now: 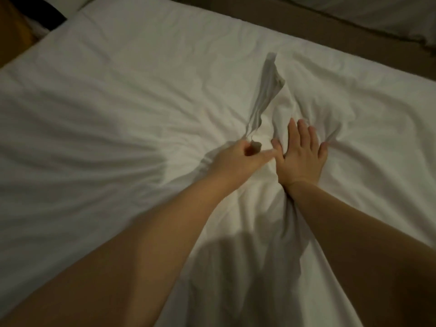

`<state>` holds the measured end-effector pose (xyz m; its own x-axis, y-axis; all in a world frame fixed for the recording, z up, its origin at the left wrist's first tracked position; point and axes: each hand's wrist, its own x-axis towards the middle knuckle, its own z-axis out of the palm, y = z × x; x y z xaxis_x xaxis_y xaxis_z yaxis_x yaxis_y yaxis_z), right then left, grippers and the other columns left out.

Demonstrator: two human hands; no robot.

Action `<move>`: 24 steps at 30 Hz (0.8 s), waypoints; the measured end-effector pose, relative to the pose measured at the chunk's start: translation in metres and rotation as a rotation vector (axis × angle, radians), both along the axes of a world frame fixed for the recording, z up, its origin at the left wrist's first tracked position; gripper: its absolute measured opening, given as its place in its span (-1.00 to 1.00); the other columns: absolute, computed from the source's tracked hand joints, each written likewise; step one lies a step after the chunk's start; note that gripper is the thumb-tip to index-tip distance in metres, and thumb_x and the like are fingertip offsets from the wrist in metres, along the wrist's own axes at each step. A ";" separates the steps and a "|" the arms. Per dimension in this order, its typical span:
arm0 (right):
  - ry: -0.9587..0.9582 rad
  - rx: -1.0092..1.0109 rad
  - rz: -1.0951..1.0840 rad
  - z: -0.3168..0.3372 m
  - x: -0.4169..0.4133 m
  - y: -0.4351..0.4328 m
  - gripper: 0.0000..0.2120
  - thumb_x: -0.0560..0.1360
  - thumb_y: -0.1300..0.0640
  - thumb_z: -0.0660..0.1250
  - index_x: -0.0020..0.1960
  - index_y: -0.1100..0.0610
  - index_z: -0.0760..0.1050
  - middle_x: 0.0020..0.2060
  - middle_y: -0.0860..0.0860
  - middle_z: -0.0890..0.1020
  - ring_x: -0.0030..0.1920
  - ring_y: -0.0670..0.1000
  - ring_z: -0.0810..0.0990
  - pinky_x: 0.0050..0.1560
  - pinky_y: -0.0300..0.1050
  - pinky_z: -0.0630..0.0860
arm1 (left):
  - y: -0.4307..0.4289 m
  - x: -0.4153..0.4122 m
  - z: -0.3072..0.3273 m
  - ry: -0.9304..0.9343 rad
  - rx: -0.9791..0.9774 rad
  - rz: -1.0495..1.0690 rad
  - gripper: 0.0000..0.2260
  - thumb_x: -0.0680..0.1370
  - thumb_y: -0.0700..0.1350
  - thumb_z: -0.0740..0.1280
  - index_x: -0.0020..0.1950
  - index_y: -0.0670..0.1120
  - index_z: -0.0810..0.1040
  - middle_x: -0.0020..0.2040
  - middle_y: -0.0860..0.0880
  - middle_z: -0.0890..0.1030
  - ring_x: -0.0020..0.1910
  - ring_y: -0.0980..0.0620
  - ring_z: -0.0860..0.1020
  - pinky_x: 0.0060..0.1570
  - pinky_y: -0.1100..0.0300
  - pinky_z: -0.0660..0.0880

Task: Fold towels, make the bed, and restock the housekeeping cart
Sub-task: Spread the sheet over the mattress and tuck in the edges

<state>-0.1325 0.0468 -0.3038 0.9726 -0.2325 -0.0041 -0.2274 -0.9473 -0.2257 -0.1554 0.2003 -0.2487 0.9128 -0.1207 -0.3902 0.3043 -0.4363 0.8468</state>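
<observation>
The left hand (232,159) pinches a raised fold of the white sheet (141,90) mid-bed; the right hand (300,152) lies flat, fingers spread, pressing it down. Bed-making seems underway; next probably calls for pulling the fold out smooth.

1. we see the sheet (141,90) as plain white, with no print or stripe on it.
2. the raised fold (269,90) near the sheet's middle reads grey on its shadowed left side and white on its right.
3. soft grey shadows streak the creases towards the sheet's left edge, and a darker grey shadow lies near its near edge.
4. beyond the far edge we see a dull brown strip (306,27).
5. past the far left corner we see an ochre-orange patch (14,31) with a black patch (59,11) beside it.
6. past the far right corner, more bedding (389,15) shows greyish white.
</observation>
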 end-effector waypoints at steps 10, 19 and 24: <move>-0.054 0.694 -0.043 0.051 0.002 -0.034 -0.52 0.61 -0.13 0.09 0.49 -0.01 0.24 0.46 0.01 0.31 0.45 0.06 0.26 0.45 -0.14 0.11 | 0.025 -0.020 0.012 0.046 0.064 0.098 -0.57 0.52 -0.01 0.37 0.28 -0.26 0.51 0.18 -0.22 0.58 0.18 -0.17 0.54 0.18 0.07 0.46; 0.285 -0.020 -0.075 0.053 -0.041 -0.096 -0.44 0.56 -0.27 0.04 0.52 -0.21 0.00 0.55 -0.11 -0.03 0.54 0.02 -0.09 0.45 0.25 -0.05 | 0.067 -0.036 0.015 0.318 0.091 0.033 -0.59 0.46 0.00 0.45 0.18 -0.25 0.57 0.06 -0.23 0.62 0.03 -0.22 0.59 0.09 -0.09 0.54; 0.371 -0.003 -0.026 0.045 -0.026 -0.108 -0.34 0.53 -0.35 0.02 0.53 -0.21 -0.13 0.55 -0.10 -0.13 0.54 0.04 -0.16 0.44 0.29 -0.10 | 0.028 -0.016 0.028 -0.039 0.585 -0.078 -0.51 0.50 0.07 0.37 0.32 -0.17 0.40 0.26 -0.22 0.48 0.23 -0.20 0.47 0.20 0.05 0.40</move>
<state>-0.1581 -0.0608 -0.2585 0.8989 -0.2581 -0.3541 -0.3174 -0.9406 -0.1203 -0.1716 0.2283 -0.2203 0.9250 0.0369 -0.3782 0.2256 -0.8542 0.4685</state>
